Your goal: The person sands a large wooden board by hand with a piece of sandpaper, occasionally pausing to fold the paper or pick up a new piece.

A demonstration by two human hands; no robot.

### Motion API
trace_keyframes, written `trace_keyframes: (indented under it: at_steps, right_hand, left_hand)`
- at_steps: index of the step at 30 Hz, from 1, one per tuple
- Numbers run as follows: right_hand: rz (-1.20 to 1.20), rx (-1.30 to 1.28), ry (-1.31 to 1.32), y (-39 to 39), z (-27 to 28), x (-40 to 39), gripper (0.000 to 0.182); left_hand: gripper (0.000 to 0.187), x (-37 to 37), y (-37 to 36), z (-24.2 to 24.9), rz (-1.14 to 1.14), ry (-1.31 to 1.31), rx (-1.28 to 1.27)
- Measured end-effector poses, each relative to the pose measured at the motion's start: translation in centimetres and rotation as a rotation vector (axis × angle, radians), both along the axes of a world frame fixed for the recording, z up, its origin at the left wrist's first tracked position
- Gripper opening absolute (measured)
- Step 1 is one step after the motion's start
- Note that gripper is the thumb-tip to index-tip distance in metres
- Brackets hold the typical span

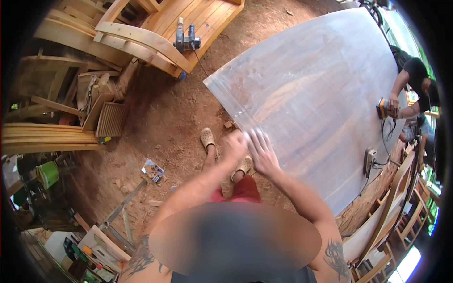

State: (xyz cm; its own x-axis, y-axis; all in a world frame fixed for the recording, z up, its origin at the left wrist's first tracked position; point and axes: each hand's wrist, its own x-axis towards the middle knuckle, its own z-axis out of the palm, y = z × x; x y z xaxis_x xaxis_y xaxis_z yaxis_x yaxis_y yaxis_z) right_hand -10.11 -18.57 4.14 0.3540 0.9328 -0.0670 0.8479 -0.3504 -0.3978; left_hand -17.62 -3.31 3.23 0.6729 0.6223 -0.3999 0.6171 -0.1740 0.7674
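Observation:
A large wooden panel [302, 99], coated with whitish dust, stretches out in front of me. My right hand [262, 152] lies on its near left corner, fingers stretched out and pale with dust. Just beside it, at the panel's edge, my left hand [234, 147] is closed with its fingers curled. Motion blurs it, and whatever it may hold is hidden. The two hands are close together at the fingertips.
At the panel's right side a co-worker's hands hold an orange and black sander [383, 108]. A power strip [370, 160] with cords sits near the right edge. A wooden bench [188, 23] with a power tool [187, 41] stands upper left. Lumber [47, 137] is stacked left.

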Motion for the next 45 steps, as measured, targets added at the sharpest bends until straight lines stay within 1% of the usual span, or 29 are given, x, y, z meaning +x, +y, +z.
trace_keyframes:
  at_steps: [2,3,4,5,6,8,9,10,11,13,14,16,19,20,23,25,26,27,29,30,32,34,35,36,37,39,40,43,45]
  right_hand:
    - [-0.005,-0.120,0.036,-8.9,1.2,-2.4,0.069]
    - [-0.009,-0.162,0.043,-12.1,0.8,-3.5,0.068]
    - [-0.015,-0.148,0.026,-13.2,0.5,-3.9,0.068]
    - [-0.024,-0.134,0.012,-13.8,0.2,-4.3,0.067]
    - [-0.037,-0.120,-0.001,-13.8,0.0,-4.5,0.067]
    - [-0.016,-0.092,0.022,-7.9,0.0,-2.1,0.067]
    - [0.008,-0.058,-0.005,-3.9,0.1,-0.7,0.068]
    - [0.029,-0.025,-0.031,0.3,0.1,0.5,0.068]
    - [0.041,0.012,-0.055,4.0,-0.2,1.5,0.069]
    - [0.055,0.104,-0.101,11.6,-1.0,3.9,0.069]
    - [0.056,0.157,-0.117,15.1,-1.4,4.8,0.069]
    - [0.087,0.122,-0.147,21.0,-1.9,6.2,0.068]
    - [0.024,0.235,-0.173,24.1,-3.3,5.9,0.066]
    - [0.022,0.193,-0.129,23.1,-3.2,5.8,0.067]
    - [0.041,0.102,-0.131,14.4,-1.8,4.3,0.069]
    - [0.024,0.075,-0.027,6.3,-0.2,2.3,0.071]
    - [0.011,0.004,0.001,2.1,0.4,1.1,0.071]
    - [0.013,-0.101,0.012,-1.9,0.9,0.1,0.069]
    - [-0.043,-0.126,0.028,-9.3,0.5,-2.2,0.067]
    - [-0.050,-0.119,0.014,-9.8,0.6,-2.2,0.066]
    - [-0.070,-0.107,-0.007,-10.5,0.1,-2.9,0.063]
    - [-0.071,-0.078,-0.002,-3.4,0.7,-0.3,0.060]
    - [-0.044,-0.004,-0.031,1.3,0.8,1.4,0.059]
    - [-0.021,0.067,-0.058,5.7,0.6,2.7,0.058]
    - [-0.004,0.112,-0.053,9.6,-0.3,3.9,0.058]
    - [0.007,0.154,-0.157,17.5,-1.4,6.3,0.057]
    - [0.009,0.161,-0.198,20.2,-1.5,7.0,0.056]
    - [-0.022,0.280,-0.131,23.0,-3.3,7.7,0.056]
    - [-0.021,0.193,-0.109,18.9,-1.0,7.5,0.055]
  left_hand:
    - [0.030,-2.2,-8.0,-0.4,-0.064,0.125,-0.144]
    - [0.032,-3.3,-11.3,-0.9,-0.075,0.084,-0.143]
    - [0.033,-3.9,-12.5,-0.7,-0.206,0.128,-0.100]
    - [0.034,-3.6,-12.7,0.2,-0.144,0.176,-0.188]
    - [0.032,-3.5,-12.1,-0.6,-0.102,0.118,-0.118]
    - [0.030,-2.2,-8.6,-1.9,-0.003,0.027,-0.074]
    - [0.030,-1.2,-4.8,-2.1,0.055,-0.007,-0.099]
    - [0.029,0.0,-0.5,-1.1,0.077,-0.026,-0.042]
    - [0.028,1.1,3.3,-2.7,0.074,-0.054,0.059]
    - [0.027,3.6,11.1,-2.9,0.084,-0.046,0.206]
    - [0.027,4.6,14.5,-2.4,0.125,-0.015,0.147]
    - [0.031,6.3,20.9,-4.1,0.161,0.017,0.313]
    - [0.033,6.8,23.0,-3.8,0.164,0.088,0.348]
    - [0.033,7.0,22.9,-3.6,0.144,0.110,0.341]
    - [0.027,4.2,14.3,-4.9,0.056,-0.054,0.334]
    - [0.028,2.1,4.8,-2.2,0.106,0.010,0.184]
    - [0.026,0.5,0.6,-2.9,0.097,-0.112,0.041]
    - [0.023,-0.5,-3.3,-0.9,0.065,-0.005,-0.072]
    - [0.034,-2.3,-10.0,-1.7,0.008,0.007,-0.180]
    - [0.040,-2.3,-10.7,-0.4,-0.068,0.166,-0.232]
    - [0.039,-2.7,-10.1,-1.4,-0.032,0.087,-0.185]
    - [0.048,-2.5,-5.1,-0.9,0.023,0.089,-0.257]
    - [0.048,-2.8,-2.2,-1.3,0.107,0.039,-0.214]
    - [0.046,-3.4,1.6,-1.1,0.084,0.095,-0.170]
    - [0.043,-3.9,4.3,-2.0,0.216,0.132,-0.303]
    - [0.041,-4.4,8.7,-3.6,0.337,0.037,-0.097]
    - [0.039,-4.4,10.1,-4.0,0.430,0.028,-0.158]
    - [0.042,-2.5,12.6,-7.1,0.624,-0.057,-0.340]
    - [0.051,0.1,13.3,-10.3,0.679,-0.077,-0.390]
